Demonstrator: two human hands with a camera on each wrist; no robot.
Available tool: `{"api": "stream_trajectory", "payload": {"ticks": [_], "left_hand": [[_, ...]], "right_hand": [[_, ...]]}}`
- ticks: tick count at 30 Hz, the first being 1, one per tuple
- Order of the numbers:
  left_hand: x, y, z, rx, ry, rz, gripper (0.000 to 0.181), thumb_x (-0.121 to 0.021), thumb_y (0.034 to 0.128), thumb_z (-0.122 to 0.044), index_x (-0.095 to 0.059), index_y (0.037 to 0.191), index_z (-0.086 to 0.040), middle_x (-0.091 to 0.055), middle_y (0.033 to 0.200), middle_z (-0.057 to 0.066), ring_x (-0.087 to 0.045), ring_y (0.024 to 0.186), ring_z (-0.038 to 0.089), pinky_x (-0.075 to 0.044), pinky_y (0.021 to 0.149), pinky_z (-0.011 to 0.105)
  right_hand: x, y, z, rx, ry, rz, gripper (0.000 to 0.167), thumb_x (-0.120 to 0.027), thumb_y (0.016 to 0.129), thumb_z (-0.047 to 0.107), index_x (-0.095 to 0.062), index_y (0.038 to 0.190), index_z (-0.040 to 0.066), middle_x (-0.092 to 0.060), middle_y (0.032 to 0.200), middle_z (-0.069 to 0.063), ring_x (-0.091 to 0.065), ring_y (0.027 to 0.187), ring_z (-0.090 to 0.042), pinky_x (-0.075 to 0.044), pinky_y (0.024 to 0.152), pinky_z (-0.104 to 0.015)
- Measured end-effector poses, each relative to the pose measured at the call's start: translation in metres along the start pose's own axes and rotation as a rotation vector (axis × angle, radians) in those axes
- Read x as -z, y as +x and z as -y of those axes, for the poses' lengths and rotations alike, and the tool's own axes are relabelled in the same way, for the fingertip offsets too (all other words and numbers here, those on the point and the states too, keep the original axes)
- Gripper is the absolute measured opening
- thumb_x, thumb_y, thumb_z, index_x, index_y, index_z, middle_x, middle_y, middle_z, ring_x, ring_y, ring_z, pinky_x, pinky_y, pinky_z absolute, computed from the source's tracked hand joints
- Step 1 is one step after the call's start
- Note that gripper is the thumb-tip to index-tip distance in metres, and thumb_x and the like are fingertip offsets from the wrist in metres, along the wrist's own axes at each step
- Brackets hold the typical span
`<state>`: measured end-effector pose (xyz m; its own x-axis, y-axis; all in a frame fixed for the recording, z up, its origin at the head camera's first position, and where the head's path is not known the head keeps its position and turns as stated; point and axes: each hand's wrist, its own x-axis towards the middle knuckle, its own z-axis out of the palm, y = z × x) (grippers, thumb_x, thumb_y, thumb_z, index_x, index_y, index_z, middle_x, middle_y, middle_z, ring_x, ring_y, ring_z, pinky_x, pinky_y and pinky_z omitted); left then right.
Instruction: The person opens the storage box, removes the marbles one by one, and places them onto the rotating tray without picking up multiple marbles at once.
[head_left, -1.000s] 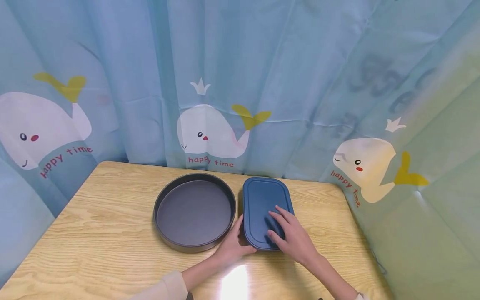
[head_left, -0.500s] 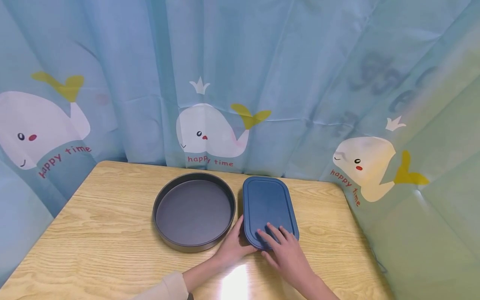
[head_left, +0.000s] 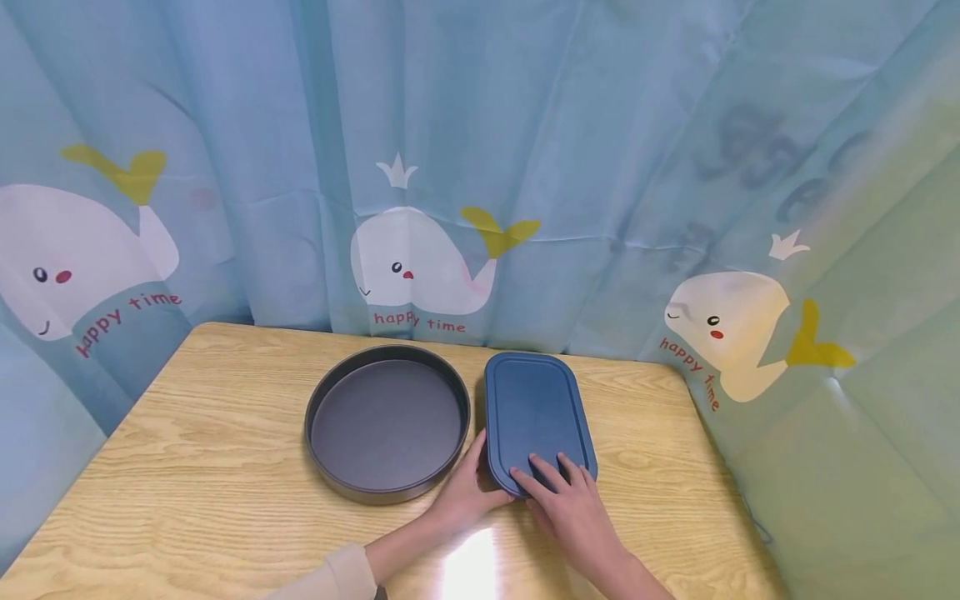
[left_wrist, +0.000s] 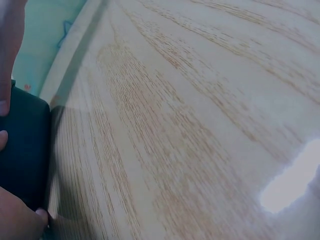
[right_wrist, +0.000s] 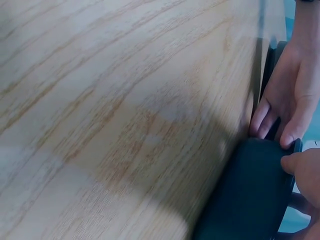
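Observation:
A blue rectangular box (right_wrist: 240,192) with a rounded-corner lid (head_left: 534,408) stands on the table. My left hand (head_left: 463,496) holds its near left corner, with the fingers along the left side and the thumb at the front. At the near right part of the lid, my right hand (head_left: 573,517) lays its fingers on top. Its thumb (right_wrist: 290,162) presses the lid's front rim, as the right wrist view shows. In the left wrist view, the box (left_wrist: 25,145) sits at the left edge between both hands. What the box contains is hidden.
A dark round pan (head_left: 386,425) lies just left of the box, close to my left hand. The wooden table (head_left: 202,467) ends at a blue whale-print curtain (head_left: 600,167) behind and to the right. A bright glare patch (head_left: 470,567) shines near the front.
My right hand has come down and back from over the middle of the lid to its near edge, and its thumb has moved to the front rim. My left hand has stayed put.

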<state>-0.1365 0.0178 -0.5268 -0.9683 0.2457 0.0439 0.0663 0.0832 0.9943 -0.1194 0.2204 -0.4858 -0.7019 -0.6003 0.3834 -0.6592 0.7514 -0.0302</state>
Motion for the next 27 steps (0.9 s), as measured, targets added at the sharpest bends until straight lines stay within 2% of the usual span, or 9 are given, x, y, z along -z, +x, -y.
{"api": "stream_trajectory", "payload": {"ticks": [7, 14, 23, 27], "left_hand": [[0.001, 0.0, -0.004, -0.005, -0.014, 0.006, 0.104, -0.083, 0.0832, -0.017, -0.014, 0.16, -0.007, -0.034, 0.155, 0.021, -0.042, 0.136, 0.033, -0.033, 0.112, 0.052], [0.001, 0.0, -0.004, -0.008, 0.041, -0.008, 0.104, -0.084, 0.0811, -0.016, -0.017, 0.16, -0.009, -0.036, 0.154, 0.02, -0.047, 0.132, 0.033, -0.039, 0.109, 0.05], [0.003, -0.003, -0.006, 0.066, 0.084, -0.017, 0.108, -0.085, 0.0797, -0.017, -0.014, 0.16, -0.006, -0.039, 0.152, 0.022, -0.051, 0.123, 0.034, -0.045, 0.101, 0.05], [0.003, -0.003, -0.007, 0.072, 0.076, -0.017, 0.108, -0.085, 0.0798, -0.018, -0.014, 0.16, -0.008, -0.033, 0.154, 0.024, -0.048, 0.126, 0.044, -0.046, 0.1, 0.054]], "right_hand": [[0.0, 0.0, -0.001, 0.011, -0.017, 0.019, 0.051, -0.084, 0.082, 0.017, -0.069, 0.129, 0.028, -0.066, 0.127, -0.01, -0.059, 0.11, -0.051, -0.052, 0.084, -0.066], [0.002, 0.0, -0.004, 0.01, 0.017, -0.002, 0.053, -0.084, 0.082, 0.017, -0.068, 0.131, 0.028, -0.066, 0.127, -0.01, -0.06, 0.108, -0.052, -0.052, 0.082, -0.067], [0.014, 0.004, -0.005, 0.006, 0.087, -0.059, 0.055, -0.081, 0.085, 0.012, -0.065, 0.136, 0.025, -0.064, 0.13, -0.012, -0.061, 0.109, -0.05, -0.054, 0.082, -0.064], [0.023, 0.007, -0.007, -0.002, 0.107, -0.055, 0.057, -0.08, 0.085, 0.009, -0.063, 0.137, 0.025, -0.063, 0.132, -0.011, -0.06, 0.111, -0.048, -0.054, 0.084, -0.063]]}}
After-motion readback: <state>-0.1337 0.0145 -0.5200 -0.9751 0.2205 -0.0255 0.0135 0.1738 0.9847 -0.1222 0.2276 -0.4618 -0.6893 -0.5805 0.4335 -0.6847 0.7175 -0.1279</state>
